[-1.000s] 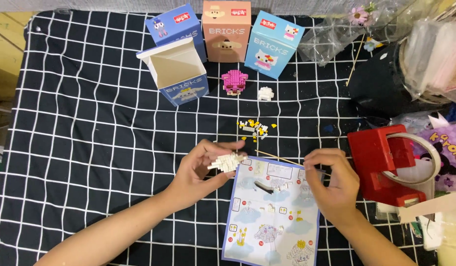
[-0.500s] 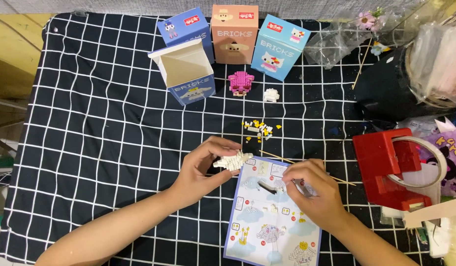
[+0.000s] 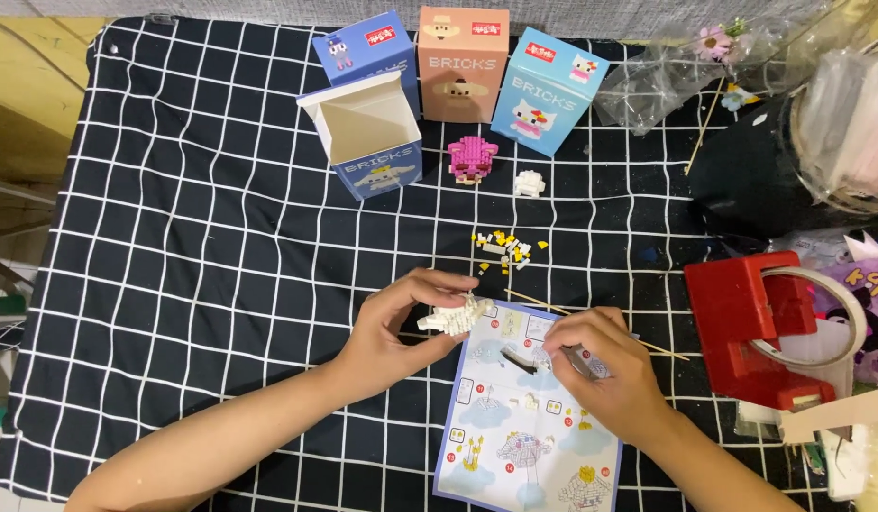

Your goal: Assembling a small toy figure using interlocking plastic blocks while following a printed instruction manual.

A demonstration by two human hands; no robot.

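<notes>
1. A black cloth with a white grid (image 3: 173, 237) covers the surface; a yellow floor (image 3: 22, 95) shows at far left.
2. The left hand (image 3: 401, 327) curls its fingers around a small white brick model (image 3: 455, 316), near the middle.
3. The right hand (image 3: 600, 370) is closed over the instruction sheet (image 3: 524, 417), pinching a small dark tool (image 3: 524, 358).
4. Four boxes (image 3: 463, 62) stand at the far edge.

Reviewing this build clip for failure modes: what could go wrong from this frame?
1. The left hand pinches the small white brick model only at its edge; pressing a piece on could crack it apart.
2. The loose pile of tiny yellow and white bricks lies on the black checked cloth; a sleeve sweep could scatter them.
3. The right hand with its grey tool covers the printed instruction sheet, possibly hiding a step.
</notes>
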